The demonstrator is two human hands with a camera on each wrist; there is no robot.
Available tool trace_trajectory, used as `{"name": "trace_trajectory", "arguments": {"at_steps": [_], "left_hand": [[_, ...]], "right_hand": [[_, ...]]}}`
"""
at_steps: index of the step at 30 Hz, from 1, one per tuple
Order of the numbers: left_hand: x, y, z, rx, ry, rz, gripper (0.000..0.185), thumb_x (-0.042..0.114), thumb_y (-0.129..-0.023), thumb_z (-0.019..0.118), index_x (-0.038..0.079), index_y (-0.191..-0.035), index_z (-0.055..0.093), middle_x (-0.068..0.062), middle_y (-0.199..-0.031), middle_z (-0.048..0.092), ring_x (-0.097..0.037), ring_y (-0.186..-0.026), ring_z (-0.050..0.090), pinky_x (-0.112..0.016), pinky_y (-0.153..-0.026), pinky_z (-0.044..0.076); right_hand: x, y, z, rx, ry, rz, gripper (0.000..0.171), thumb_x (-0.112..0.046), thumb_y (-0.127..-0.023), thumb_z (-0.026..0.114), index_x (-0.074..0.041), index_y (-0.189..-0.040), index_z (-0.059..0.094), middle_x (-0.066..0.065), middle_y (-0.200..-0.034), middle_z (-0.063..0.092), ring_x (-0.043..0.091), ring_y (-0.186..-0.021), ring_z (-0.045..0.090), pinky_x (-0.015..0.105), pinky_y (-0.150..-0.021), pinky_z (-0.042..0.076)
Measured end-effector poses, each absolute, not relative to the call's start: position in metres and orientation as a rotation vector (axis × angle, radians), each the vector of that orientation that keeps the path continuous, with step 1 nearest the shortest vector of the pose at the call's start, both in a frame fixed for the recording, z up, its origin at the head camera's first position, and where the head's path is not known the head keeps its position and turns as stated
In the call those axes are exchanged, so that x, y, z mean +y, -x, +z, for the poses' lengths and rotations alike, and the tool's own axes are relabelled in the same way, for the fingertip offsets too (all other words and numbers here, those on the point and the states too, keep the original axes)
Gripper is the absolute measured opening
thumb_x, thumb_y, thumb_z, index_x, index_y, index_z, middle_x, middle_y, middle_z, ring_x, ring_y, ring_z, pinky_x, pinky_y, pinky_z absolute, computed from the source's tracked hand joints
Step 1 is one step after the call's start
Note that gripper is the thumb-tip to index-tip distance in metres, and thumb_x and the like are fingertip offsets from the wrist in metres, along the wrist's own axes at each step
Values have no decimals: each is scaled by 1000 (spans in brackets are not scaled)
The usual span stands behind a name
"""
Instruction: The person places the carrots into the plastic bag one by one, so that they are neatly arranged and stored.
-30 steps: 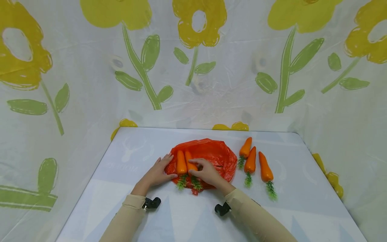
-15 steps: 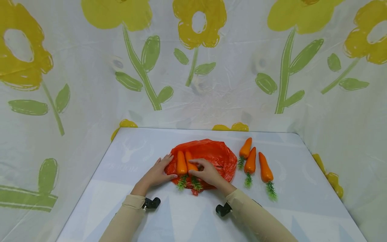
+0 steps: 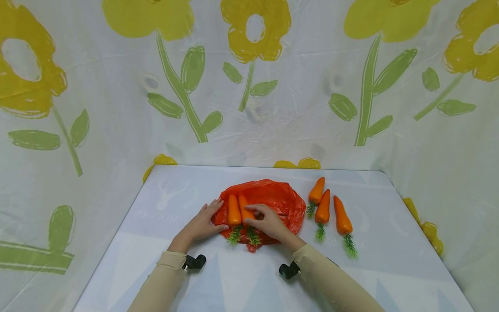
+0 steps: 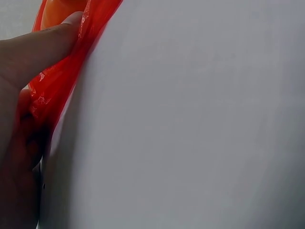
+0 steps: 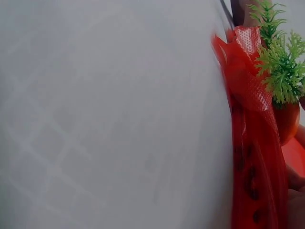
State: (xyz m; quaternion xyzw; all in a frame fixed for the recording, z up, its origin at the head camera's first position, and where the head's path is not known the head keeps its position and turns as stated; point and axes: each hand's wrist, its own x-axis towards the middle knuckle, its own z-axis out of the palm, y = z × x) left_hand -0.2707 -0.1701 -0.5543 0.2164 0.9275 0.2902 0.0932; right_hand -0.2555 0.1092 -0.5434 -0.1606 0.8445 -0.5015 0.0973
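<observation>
In the middle of the pale table (image 3: 370, 264), between your two hands, lies the red plastic bag (image 3: 277, 195), with two carrots side by side on its left half. Your left hand (image 3: 202, 223) holds the bag's left edge, its thumb over the rim just beside the left carrot (image 3: 234, 211). Your right hand (image 3: 269, 223) reaches across the bag from the right and grips the right carrot (image 3: 242, 203) between thumb and fingers.

What matters most is how these two lie: both run near to far, tips to the far side, leafy tops (image 3: 234, 235) toward you at the bag's near rim. So the right carrot lies to the left of your right hand, its long axis across that hand's reach, while your left hand is nearer the other one. The wrist views crop your fingers heavily, so I can't tell how firm either hold is. To the right of the bag, well apart from your left hand, three loose carrots (image 3: 322, 210) lie on the table, greens near; your right hand is closer to them.
</observation>
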Motion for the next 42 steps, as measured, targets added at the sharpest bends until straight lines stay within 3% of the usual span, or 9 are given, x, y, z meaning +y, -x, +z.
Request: {"name": "trace_trajectory", "arguments": {"at_steps": [7,19,33,42], "left_hand": [[-172,272,-555,2747,-645,880,97,54,-88,74,5,-160,31,-15,-166,27,-33,-154,20,-53,-125,9],[-171,273,-555,2738,-634,876,97,55,-88,74,6,-160,31,-15,-166,26,-33,-154,20,-52,-126,8],[-171,272,-552,2718,-621,901,95,56,-90,71,6,-160,31,-16,-166,26,-33,-154,19,-52,-126,8],[-172,273,-552,2701,-611,919,96,56,-89,71,6,-160,31,-16,-166,26,-35,-154,19,-55,-125,9]], "right_hand": [[114,256,-543,2481,445,-1516,47,-39,-93,74,-24,-138,66,2,-130,61,20,-102,58,31,-81,56],[127,256,-539,2494,410,-1500,49,-40,-95,73,-24,-140,63,4,-126,63,21,-102,63,35,-86,58],[135,254,-540,2475,451,-1537,48,-32,-97,72,-18,-141,62,11,-121,64,21,-96,64,34,-76,59],[146,253,-534,2542,417,-1500,45,-30,-97,72,-20,-140,63,6,-127,64,23,-104,63,39,-86,58]]}}
